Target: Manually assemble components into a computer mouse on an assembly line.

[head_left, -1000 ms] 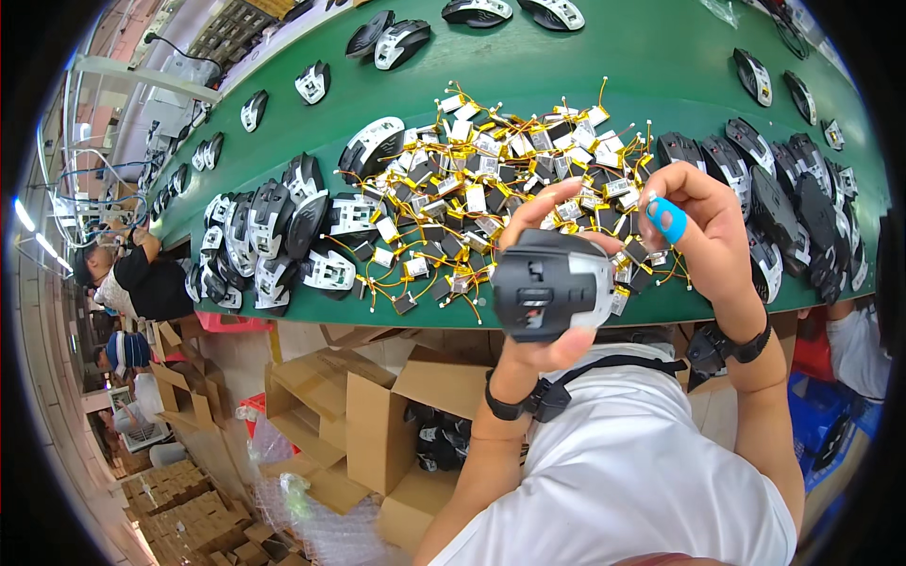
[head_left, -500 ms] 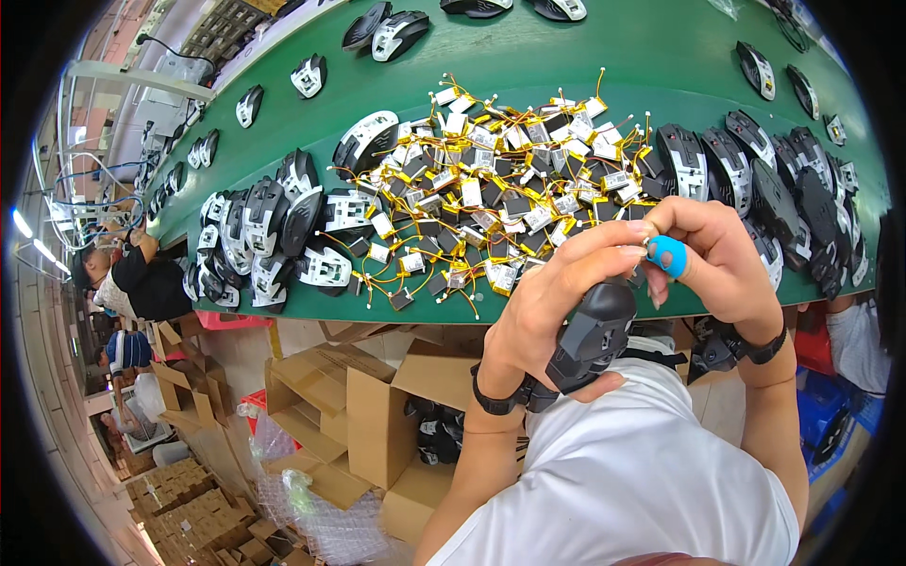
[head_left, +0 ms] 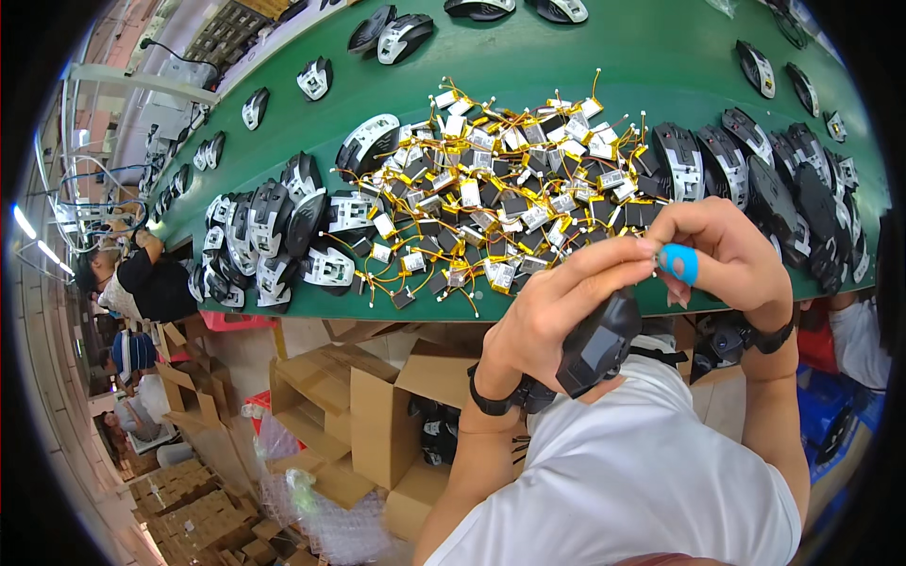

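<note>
My left hand [head_left: 530, 332] is closed around a black computer mouse [head_left: 601, 341], held tilted just off the table's near edge. Its thumb lies under the mouse, and its fingertips reach up to meet those of my right hand [head_left: 729, 253]. A blue wrap [head_left: 679, 265] covers one finger of the right hand. Those right fingers are pinched together at the left fingertips; whatever small piece sits between them is too hidden to name. Beyond both hands spreads a heap of small battery packs [head_left: 469, 192] with yellow tape and thin wires ending in white plugs.
Black-and-white mouse shells crowd the green table [head_left: 528, 57] left [head_left: 267, 219] and right [head_left: 725, 162] of the heap, with others farther back. Below its near edge stand open cardboard boxes [head_left: 373, 429] and bubble wrap [head_left: 326, 514]. Another person [head_left: 156, 283] sits at the far left.
The mouse has turned in my left hand, so a smoother dark face shows now. My right hand has shifted slightly right, its fingertips still against the left ones.
</note>
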Motion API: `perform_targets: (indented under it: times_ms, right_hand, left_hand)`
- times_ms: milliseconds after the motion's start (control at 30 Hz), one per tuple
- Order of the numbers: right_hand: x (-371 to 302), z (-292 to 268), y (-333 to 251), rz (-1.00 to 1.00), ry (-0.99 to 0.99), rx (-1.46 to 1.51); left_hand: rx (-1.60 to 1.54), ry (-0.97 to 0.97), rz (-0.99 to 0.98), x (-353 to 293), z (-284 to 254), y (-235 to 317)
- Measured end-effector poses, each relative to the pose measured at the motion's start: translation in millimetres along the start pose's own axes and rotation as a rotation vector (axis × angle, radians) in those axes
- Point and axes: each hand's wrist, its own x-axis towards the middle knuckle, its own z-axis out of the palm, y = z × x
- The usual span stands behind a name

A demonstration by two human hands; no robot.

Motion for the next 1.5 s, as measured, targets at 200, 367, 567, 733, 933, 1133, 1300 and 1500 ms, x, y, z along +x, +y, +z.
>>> perform_targets:
  times_ms: [200, 367, 567, 733, 933, 1133, 1300, 1500]
  right_hand:
    - [-6, 3, 5, -0.085, 0.032, -0.061]
    - [-6, 15, 6, -0.228, 0.222, -0.436]
    - [0, 18, 17, -0.47, 0.453, -0.796]
    - [-3, 22, 21, -0.504, 0.608, -0.644]
    - [-1, 17, 18, -0.456, 0.613, -0.604]
    - [-6, 23, 5, -0.475, 0.415, -0.657]
    - [1, 25, -1, -0.63, 0.185, -1.067]
    - [7, 17, -2, -0.752, 0.071, -1.219]
  left_hand:
    - [0.085, 0.007, 0.017, -3, 6, -2]
    - [0.074, 0.039, 0.02, -7, 13, -7]
    - [0.018, 0.083, 0.028, -12, 24, -14]
    - [-0.219, 0.163, -0.029, -13, 37, -14]
    - [-0.709, 0.249, -0.168, -12, 36, -10]
    - [-1.166, 0.423, -0.311, 5, 24, -14]
    - [-1.177, 0.496, -0.387, 5, 24, -17]
    - [-1.174, 0.513, -0.433, 4, 25, -13]
